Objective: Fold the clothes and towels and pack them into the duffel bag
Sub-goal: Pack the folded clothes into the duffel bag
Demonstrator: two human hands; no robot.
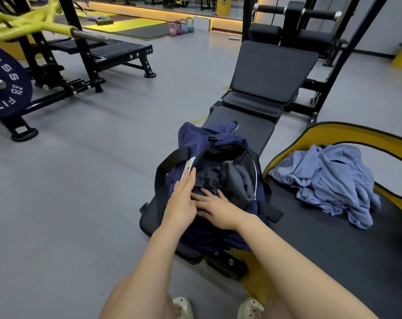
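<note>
Item: navy duffel bag [218, 143], unzipped, on the near end of a black workout bench [259, 125]; both my hands at its opening.

I logged my left hand [183, 199] with fingers straight, laid along the bag's left rim beside a black strap [170, 162]. My right hand [218, 208] lay flat, fingers spread, pressing on a dark folded garment [206, 178] inside the bag; neither hand gripped anything. A grey folded garment [239, 180] sat in the bag just right of the dark one. A blue towel [328, 178] lay crumpled and unfolded on a black-and-yellow pad [333, 238] to the bag's right, apart from it. Beyond, on the grey floor: a weight plate [4, 88] at left, kettlebells [181, 27] far back.
</note>
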